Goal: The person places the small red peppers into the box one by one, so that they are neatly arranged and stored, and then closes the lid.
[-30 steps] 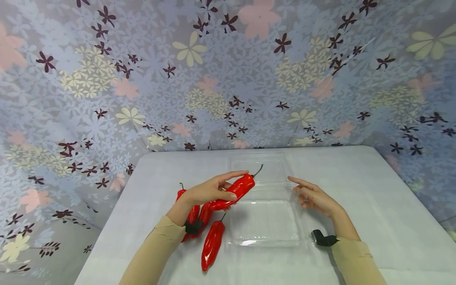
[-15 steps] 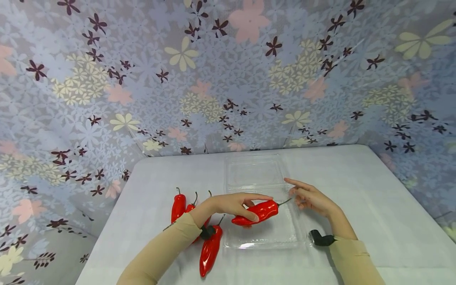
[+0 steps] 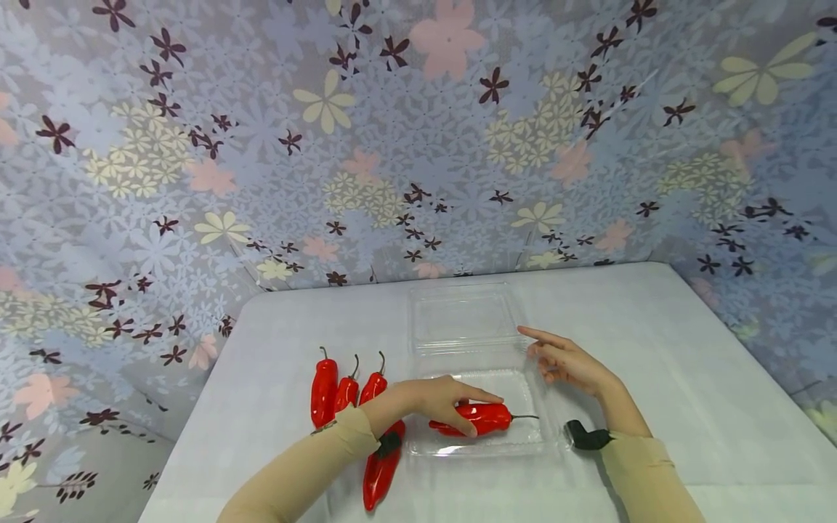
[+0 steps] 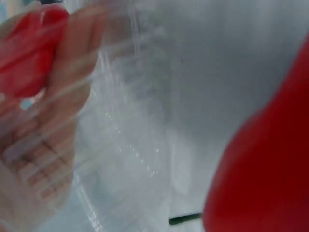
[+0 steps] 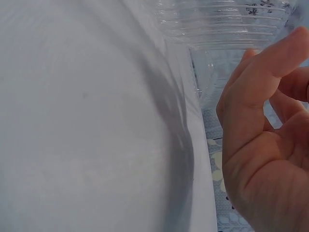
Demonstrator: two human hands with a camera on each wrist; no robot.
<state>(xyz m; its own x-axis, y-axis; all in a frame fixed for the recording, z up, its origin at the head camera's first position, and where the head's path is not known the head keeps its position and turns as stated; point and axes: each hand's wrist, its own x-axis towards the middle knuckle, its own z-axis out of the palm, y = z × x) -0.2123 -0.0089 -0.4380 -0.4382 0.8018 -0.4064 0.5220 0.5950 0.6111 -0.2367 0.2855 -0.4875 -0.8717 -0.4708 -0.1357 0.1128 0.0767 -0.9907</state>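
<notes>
My left hand (image 3: 451,401) grips a long red pepper (image 3: 487,418) low in the base of a clear plastic clamshell box (image 3: 451,449). Its green stem points right. Through the clear wall in the left wrist view, the held pepper (image 4: 29,53) shows between thumb and fingers. Beside the box's right edge, near the hinge, my right hand (image 3: 575,367) holds nothing. Its index finger reaches out towards the lid (image 3: 464,316), and the other fingers are loosely bent. Ribbed clear plastic (image 5: 222,21) appears beyond that hand in the right wrist view.
Left of the box lie several more red peppers: one at the far left (image 3: 323,394), one beside it (image 3: 346,393), another (image 3: 373,386), and one nearer the front (image 3: 379,479), partly under my left wrist. A white cloth covers the table (image 3: 693,392); a flowered curtain (image 3: 418,145) stands behind.
My left hand has carried the pepper from above the pepper group rightwards and down into the box base, turning it nearly level. My right hand has stayed almost still.
</notes>
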